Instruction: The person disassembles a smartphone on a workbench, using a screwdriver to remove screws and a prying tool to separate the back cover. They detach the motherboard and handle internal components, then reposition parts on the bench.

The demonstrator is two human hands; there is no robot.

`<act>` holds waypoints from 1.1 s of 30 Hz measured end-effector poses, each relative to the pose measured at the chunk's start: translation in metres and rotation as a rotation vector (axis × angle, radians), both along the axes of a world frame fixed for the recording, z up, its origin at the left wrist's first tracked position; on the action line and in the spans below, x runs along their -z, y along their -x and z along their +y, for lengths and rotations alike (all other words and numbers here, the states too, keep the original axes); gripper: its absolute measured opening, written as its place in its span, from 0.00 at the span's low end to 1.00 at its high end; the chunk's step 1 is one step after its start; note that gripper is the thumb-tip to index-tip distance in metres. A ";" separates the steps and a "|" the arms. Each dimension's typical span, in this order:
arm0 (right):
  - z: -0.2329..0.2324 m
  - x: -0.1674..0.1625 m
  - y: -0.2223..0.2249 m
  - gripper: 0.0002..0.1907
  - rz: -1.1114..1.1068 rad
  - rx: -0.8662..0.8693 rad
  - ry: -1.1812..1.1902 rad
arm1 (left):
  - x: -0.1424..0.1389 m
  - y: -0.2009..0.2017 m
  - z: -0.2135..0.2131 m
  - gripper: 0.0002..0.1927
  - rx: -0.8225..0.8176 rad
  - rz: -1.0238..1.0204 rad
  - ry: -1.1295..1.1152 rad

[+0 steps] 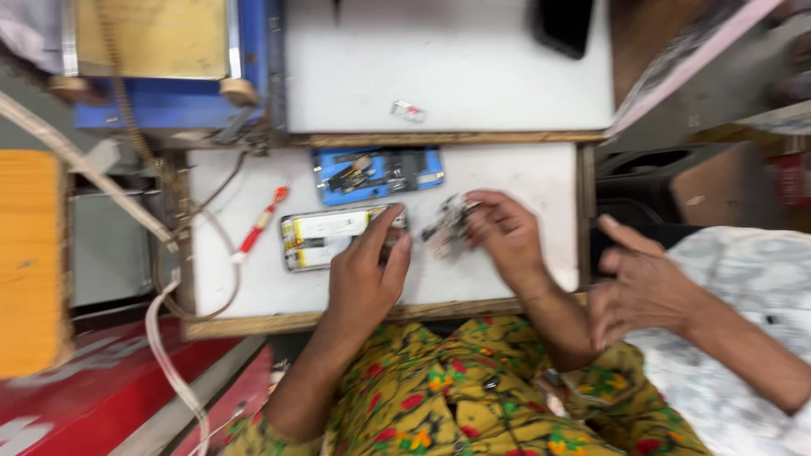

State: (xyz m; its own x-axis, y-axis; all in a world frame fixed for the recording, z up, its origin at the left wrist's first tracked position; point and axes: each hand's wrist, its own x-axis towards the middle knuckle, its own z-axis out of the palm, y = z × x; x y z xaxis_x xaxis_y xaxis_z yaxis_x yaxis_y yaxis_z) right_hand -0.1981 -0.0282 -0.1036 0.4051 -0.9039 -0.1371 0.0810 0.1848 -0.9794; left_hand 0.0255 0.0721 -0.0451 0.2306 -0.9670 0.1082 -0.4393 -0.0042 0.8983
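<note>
Head view, blurred by motion, looks down on a white worktop [253, 279] framed in wood, with a second white board [448, 67] behind it. To the far left stand an orange block [29, 262] and a blue-edged machine [169, 59]; a red surface [93, 397] lies below. At the right edge another person's hand [642, 283], on a pale patterned sleeve, hangs open beside the board and touches nothing. On the worktop lies an opened smartphone [325, 238], back cover off, its pale battery and inner parts exposed, so the opening appears already done and the work inside is under way. Behind it sits a blue tray [422, 173] of small parts and tools. The left hand [365, 274] rests on the phone's right end, fingers bent down on it and pinning it in place rather than wrapped round it. The right hand [507, 232] is closed in a pinch on a small grey component [448, 221], held just beside the phone and clear of it; whether it is a bracket or a small board cannot be made out. A red-handled tool [262, 221] lies untouched left of the phone. The phone remains unassembled, with loose parts out.
</note>
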 end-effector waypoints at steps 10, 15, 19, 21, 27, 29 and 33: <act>-0.008 -0.011 -0.003 0.20 -0.255 0.103 -0.093 | 0.000 0.014 -0.045 0.07 -0.034 -0.699 -0.017; -0.006 -0.012 -0.004 0.19 -0.268 0.108 -0.079 | 0.009 0.021 -0.054 0.04 0.020 -0.849 -0.024; -0.006 -0.016 -0.005 0.18 -0.248 0.120 -0.094 | 0.006 0.017 -0.056 0.04 -0.020 -0.825 0.019; -0.008 -0.018 -0.005 0.17 -0.256 0.114 -0.096 | 0.002 0.009 -0.057 0.04 -0.076 -0.799 0.031; -0.006 -0.016 -0.004 0.17 -0.234 0.067 -0.092 | -0.010 -0.026 -0.047 0.13 -0.207 -0.736 0.131; -0.006 -0.015 -0.004 0.18 -0.251 0.053 -0.105 | -0.014 -0.027 -0.033 0.17 -0.153 -0.691 0.083; -0.005 -0.014 -0.004 0.18 -0.256 0.031 -0.108 | -0.022 -0.034 -0.005 0.32 0.065 -0.745 0.024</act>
